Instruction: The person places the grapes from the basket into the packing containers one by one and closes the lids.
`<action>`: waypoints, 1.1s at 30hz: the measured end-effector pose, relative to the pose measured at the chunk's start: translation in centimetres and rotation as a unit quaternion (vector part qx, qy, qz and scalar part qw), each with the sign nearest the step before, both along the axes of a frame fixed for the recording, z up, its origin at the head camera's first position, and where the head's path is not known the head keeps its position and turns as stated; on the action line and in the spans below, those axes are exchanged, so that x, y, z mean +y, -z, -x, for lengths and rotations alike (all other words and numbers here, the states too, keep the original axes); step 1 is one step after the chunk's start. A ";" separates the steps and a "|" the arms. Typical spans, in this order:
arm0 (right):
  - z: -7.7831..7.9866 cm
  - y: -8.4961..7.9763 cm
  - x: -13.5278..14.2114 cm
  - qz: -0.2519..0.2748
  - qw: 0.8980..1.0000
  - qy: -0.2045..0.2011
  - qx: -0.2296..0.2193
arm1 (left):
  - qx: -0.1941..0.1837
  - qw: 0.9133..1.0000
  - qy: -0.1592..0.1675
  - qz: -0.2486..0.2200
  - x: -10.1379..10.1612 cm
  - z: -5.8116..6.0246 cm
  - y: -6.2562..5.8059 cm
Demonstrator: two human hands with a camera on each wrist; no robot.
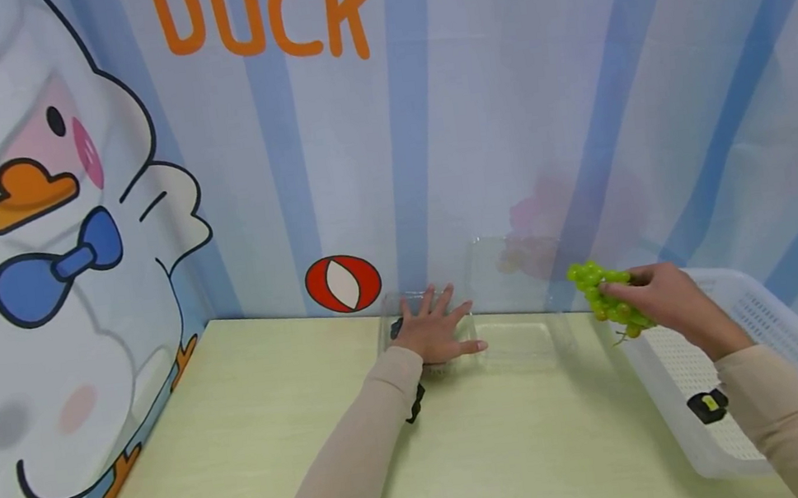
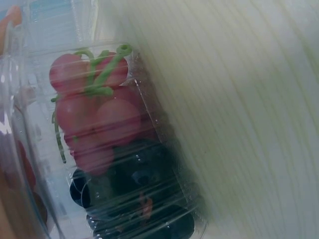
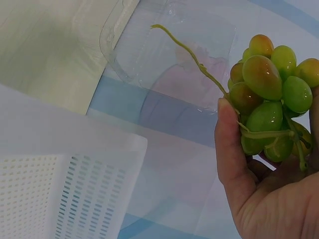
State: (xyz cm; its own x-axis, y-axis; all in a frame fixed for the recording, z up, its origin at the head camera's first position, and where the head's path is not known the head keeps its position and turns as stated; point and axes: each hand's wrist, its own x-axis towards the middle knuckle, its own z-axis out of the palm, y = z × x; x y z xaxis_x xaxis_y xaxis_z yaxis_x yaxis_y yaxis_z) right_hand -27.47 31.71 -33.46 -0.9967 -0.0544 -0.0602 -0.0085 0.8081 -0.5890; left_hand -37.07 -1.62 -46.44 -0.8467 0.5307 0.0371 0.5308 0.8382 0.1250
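Observation:
My left hand [image 1: 438, 334] rests, fingers spread, on top of a clear plastic box [image 1: 385, 335] at the back of the table. Inside that box, the left wrist view shows a bunch of red grapes [image 2: 97, 117] above a bunch of black grapes [image 2: 144, 181]. My right hand [image 1: 675, 302] pinches a bunch of green grapes [image 1: 602, 295], held in the air over the far left corner of a white basket [image 1: 661, 408]. In the right wrist view, its thumb presses the green grapes [image 3: 266, 107], and a thin stem sticks out.
Right of my left hand sits a second clear box [image 1: 522, 342], its lid [image 1: 506, 269] raised against the striped cloth backdrop [image 1: 486, 105]. A small black and yellow object [image 1: 708, 405] shows beside my right sleeve. Pale wood covers the table [image 1: 484, 454].

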 end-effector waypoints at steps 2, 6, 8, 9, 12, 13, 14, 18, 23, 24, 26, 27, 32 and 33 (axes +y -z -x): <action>0.1 0.0 -0.1 0.003 1.000 -0.002 0.000 | 0.002 1.000 0.000 0.001 -0.1 0.0 0.0; 0.1 0.2 -0.3 0.012 1.000 -0.007 -0.002 | 0.002 1.000 -0.002 0.002 -0.1 -0.1 -0.1; 0.1 0.3 -0.4 0.013 1.000 -0.008 0.001 | 0.003 1.000 -0.002 0.004 -0.1 -0.2 -0.1; 0.1 0.3 -0.4 0.013 1.000 -0.008 0.002 | 0.004 1.000 -0.002 0.005 -0.1 -0.2 -0.1; 0.1 0.5 -0.6 0.011 1.000 -0.007 0.000 | 0.006 1.000 -0.001 0.006 0.0 -0.1 0.0; 0.1 0.6 -0.6 0.009 1.000 -0.006 0.000 | 0.007 1.000 -0.001 0.007 0.0 -0.1 0.0; 0.1 0.6 -0.6 0.009 1.000 -0.006 -0.001 | 0.008 1.000 0.000 0.007 0.0 -0.1 0.0; 0.1 0.7 -0.7 0.017 1.000 -0.008 -0.001 | 0.008 1.000 -0.001 0.008 0.0 0.0 -0.1; 0.3 0.9 -0.7 0.024 1.000 -0.011 -0.003 | 0.008 1.000 -0.004 0.010 0.1 -0.1 -0.1; 0.3 0.9 -0.8 0.023 1.000 -0.011 -0.003 | 0.009 1.000 -0.003 0.010 0.0 -0.1 -0.2; 0.4 1.0 -0.8 0.022 1.000 -0.010 -0.004 | 0.009 1.000 -0.003 0.010 0.1 -0.3 -0.4; 0.4 1.0 -0.8 0.019 1.000 -0.010 -0.005 | 0.009 1.000 -0.003 0.009 0.1 -0.3 -0.4; 0.5 1.1 -1.0 0.014 1.000 -0.009 -0.010 | 0.008 1.000 -0.003 0.007 0.0 -0.4 -0.4; 0.5 1.1 -1.0 0.015 1.000 -0.010 -0.011 | 0.008 1.000 -0.003 0.007 -0.1 -0.4 -0.4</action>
State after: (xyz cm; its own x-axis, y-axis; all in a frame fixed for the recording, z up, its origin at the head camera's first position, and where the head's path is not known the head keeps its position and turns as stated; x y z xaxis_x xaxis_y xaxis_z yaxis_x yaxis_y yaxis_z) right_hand -27.97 30.74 -34.56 -0.9938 -0.0767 -0.0803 -0.0114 0.7897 -0.6134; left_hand -36.69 -1.68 -46.05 -0.8492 0.5263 0.0426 0.5277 0.8429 0.1051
